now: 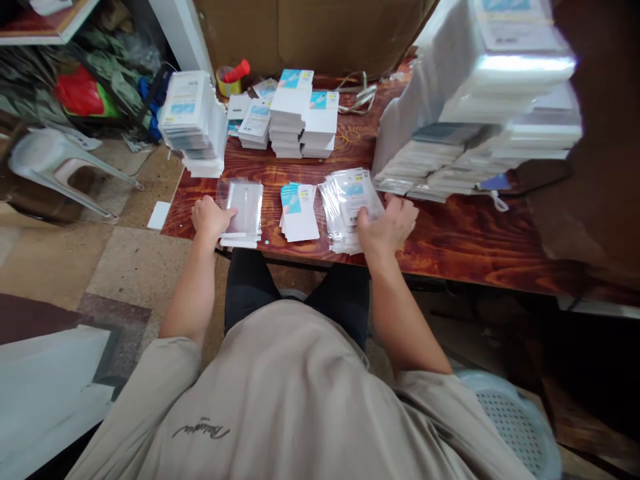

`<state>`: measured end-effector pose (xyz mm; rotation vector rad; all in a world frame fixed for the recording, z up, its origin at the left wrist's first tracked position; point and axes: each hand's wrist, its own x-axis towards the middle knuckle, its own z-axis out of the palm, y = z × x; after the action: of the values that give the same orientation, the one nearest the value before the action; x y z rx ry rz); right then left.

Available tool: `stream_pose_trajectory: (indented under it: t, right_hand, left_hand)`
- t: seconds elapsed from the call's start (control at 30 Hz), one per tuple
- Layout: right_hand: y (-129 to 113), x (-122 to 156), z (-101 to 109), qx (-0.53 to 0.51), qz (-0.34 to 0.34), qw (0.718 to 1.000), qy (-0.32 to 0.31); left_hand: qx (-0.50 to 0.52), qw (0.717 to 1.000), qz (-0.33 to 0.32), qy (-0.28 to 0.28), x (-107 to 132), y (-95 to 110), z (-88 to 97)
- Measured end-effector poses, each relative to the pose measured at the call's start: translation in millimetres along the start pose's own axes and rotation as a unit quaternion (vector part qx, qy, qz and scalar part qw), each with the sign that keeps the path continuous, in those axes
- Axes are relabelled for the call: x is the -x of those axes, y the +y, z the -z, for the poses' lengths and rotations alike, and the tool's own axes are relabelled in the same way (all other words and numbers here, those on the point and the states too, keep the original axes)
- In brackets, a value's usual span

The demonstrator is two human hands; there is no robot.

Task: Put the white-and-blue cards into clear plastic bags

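My left hand (212, 217) rests at the left edge of a stack of clear plastic sleeves (245, 207). Its thumb stretches across the top sleeve, and the other fingers lie apart from it along the side. On the right, my right hand (387, 223) lies over the edge of a fanned pile of cards in clear sleeves (353, 193). The thumb touches the top sleeved card, while the fingers are spread out to the right. Between the hands sits a small stack of loose blue-and-white printed cards (300, 213), touched by neither hand.
Tall stacks of sleeved cards (465, 87) rise at the right of the wooden table (480, 247). Another stack (193, 120) stands at the back left, with piles of cards (290, 107) beside it. A tape roll (229, 83) sits behind; a white stool (55, 160) stands left.
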<state>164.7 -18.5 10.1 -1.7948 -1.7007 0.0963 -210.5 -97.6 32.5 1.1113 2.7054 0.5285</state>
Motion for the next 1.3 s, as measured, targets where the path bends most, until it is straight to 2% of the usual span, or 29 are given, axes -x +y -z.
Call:
stream_pose_trajectory:
  t: [0.03, 0.1, 0.2, 0.27, 0.33, 0.4, 0.5, 0.6, 0.67, 0.73, 0.8, 0.83, 0.9, 0.97, 1.03, 1.1, 1.17, 1.23, 1.3]
  right_hand:
    - [-8, 6, 0, -0.008, 0.044, 0.999, -0.007]
    - [-27, 21, 0, -0.046, 0.173, 0.981, -0.069]
    - [-56, 40, -2, -0.049, 0.371, 0.904, -0.206]
    - [-69, 45, -2, -0.009, 0.445, 0.855, -0.265]
    - [-76, 46, -1, 0.03, 0.477, 0.826, -0.297]
    - [-79, 44, 2, 0.061, 0.495, 0.808, -0.312]
    - [-80, 44, 6, 0.098, 0.513, 0.791, -0.319]
    - [-78, 47, 7, 0.112, 0.512, 0.79, -0.318]
    - [-75, 50, 6, 0.103, 0.506, 0.797, -0.312]
    - [-71, 51, 6, 0.08, 0.505, 0.804, -0.304]
    - [-67, 51, 8, 0.05, 0.509, 0.806, -0.298]
    - [-64, 51, 9, 0.033, 0.509, 0.807, -0.297]
    - [-60, 49, 11, -0.003, 0.489, 0.824, -0.286]
    - [-56, 47, 15, -0.063, 0.438, 0.865, -0.237]
    - [-53, 45, 21, -0.155, 0.355, 0.91, -0.147]
    - [-52, 46, 29, -0.264, 0.234, 0.933, -0.073]
    - [-54, 51, 37, -0.371, 0.092, 0.922, -0.063]
    - [-57, 59, 40, -0.459, -0.029, 0.879, -0.121]
    - [-59, 68, 37, -0.51, -0.106, 0.83, -0.2]
  left_hand:
    - [0.005, 1.0, 0.003, -0.016, -7, -3, -0.8]
    - [0.021, 0.999, 0.003, -0.044, -17, -8, -2.5]
    - [0.043, 0.996, -0.003, -0.08, -23, -11, -3.3]
    - [0.034, 0.997, -0.017, -0.064, -20, -11, -1.7]
    - [0.003, 0.999, -0.03, -0.015, -17, -9, 1.3]
    - [-0.025, 0.999, -0.026, 0.003, -16, -9, 5.3]
    - [-0.036, 0.998, -0.012, -0.052, -22, -12, 10.6]
    - [-0.022, 0.995, -0.003, -0.102, -27, -15, 12.8]
    - [0.02, 0.995, -0.002, -0.102, -27, -14, 12.2]
    - [0.099, 0.993, 0.0, -0.061, -23, -12, 10.9]
    - [0.225, 0.973, 0.028, -0.031, -18, -8, 9.9]
    - [0.301, 0.952, 0.048, -0.041, -16, -6, 9.6]
    - [0.452, 0.882, 0.089, -0.102, -11, -1, 8.8]
    - [0.565, 0.8, 0.111, -0.167, -6, 3, 7.0]
    - [0.639, 0.734, 0.125, -0.191, 0, 9, 3.5]
    - [0.684, 0.692, 0.125, -0.193, 8, 17, -1.2]
    - [0.703, 0.678, 0.116, -0.18, 17, 27, -5.7]
    - [0.708, 0.681, 0.1, -0.157, 25, 38, -8.8]
    - [0.714, 0.681, 0.091, -0.132, 34, 49, -10.4]
